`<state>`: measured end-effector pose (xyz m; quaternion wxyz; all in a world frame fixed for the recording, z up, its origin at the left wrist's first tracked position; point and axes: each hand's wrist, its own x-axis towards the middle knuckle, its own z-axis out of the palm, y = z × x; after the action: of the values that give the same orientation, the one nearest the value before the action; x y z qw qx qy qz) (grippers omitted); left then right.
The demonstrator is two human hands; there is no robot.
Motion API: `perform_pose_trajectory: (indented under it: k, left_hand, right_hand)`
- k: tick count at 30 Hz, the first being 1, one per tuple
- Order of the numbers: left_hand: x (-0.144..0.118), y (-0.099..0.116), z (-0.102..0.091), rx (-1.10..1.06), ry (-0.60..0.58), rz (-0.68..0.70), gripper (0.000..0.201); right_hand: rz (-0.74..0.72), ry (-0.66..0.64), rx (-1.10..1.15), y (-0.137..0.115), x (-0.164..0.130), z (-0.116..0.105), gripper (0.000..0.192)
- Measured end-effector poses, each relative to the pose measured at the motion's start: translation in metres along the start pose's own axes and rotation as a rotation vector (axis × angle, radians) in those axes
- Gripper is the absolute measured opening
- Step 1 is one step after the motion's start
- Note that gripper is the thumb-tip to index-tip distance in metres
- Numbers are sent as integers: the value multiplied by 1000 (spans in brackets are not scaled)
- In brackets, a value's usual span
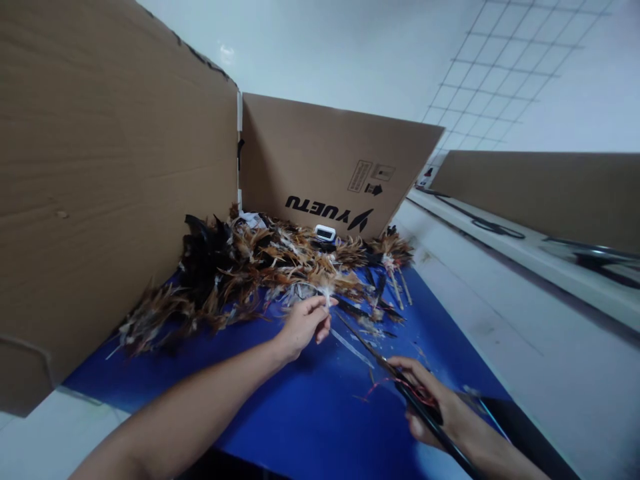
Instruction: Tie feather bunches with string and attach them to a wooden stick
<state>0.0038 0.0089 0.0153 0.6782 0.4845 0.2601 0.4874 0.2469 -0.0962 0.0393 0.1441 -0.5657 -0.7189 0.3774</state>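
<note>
Feather (327,291) with a pale quill end sits pinched between thumb and fingertips of the left hand (303,325), right at the near edge of the feather pile (260,267). Left arm reaches in from lower left. Right hand (434,408) is lower right, well apart from the pile, closed around a thin dark rod (395,377) that slants up-left toward the left hand; its tip ends just beside that hand. Red thread (400,387) tangles near the right fingers. Both hands are over a blue mat (300,413). Pile is brown, black and white feathers, heaped against cardboard walls (100,167) at left and back; the back panel (325,167) has upside-down print. Small white device (325,233) lies behind the pile. White table (500,320) at right.
</note>
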Motion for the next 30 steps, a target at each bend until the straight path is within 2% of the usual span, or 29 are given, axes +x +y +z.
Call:
perform_pose_trajectory:
  k: [5, 10, 19, 24, 30]
  left_hand:
    - [-2, 0, 2, -23, -64, -33, 38]
    - [-3, 1, 3, -27, -80, -48, 38]
    - [-6, 5, 5, -63, -122, -123, 40]
    - [-6, 4, 4, -63, -142, -140, 42]
    - [-6, 3, 4, -61, -169, -156, 42]
  right_hand:
    - [40, 12, 70, 6, 5, 2, 62]
    - [70, -11, 99, 6, 5, 2, 60]
    - [55, -55, 117, 0, 6, 4, 55]
    - [-58, -72, 115, -1, 8, 3, 46]
    - [8, -112, 193, 9, 16, 8, 49]
